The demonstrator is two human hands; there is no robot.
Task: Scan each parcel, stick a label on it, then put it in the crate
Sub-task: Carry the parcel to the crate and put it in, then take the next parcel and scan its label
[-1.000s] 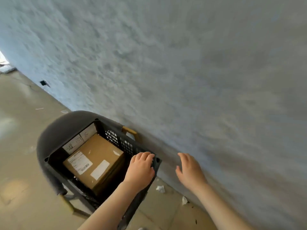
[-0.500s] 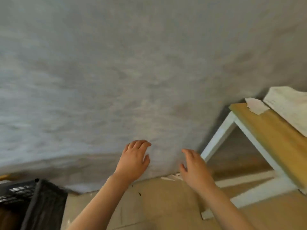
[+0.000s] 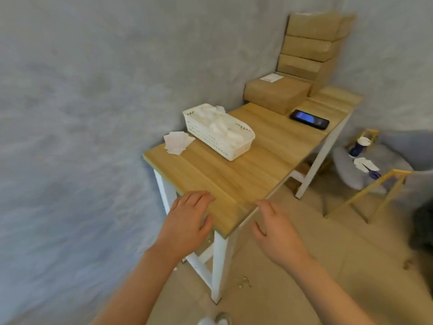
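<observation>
Here, brown cardboard parcels (image 3: 311,45) stand stacked at the far end of a wooden desk (image 3: 246,174), against the wall. One lower parcel (image 3: 276,93) sits in front of the stack with a white label on top, a dark phone (image 3: 309,119) just beside it. Both forearms reach forward. The left hand (image 3: 187,221) hovers over the desk's near corner, fingers relaxed and empty. The right hand (image 3: 278,235) hangs just off the near edge, fingers loosely spread, holding nothing.

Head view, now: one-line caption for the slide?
Both empty hands, left and right, reach toward a wooden table holding stacked parcels, a phone and a white basket.
</observation>
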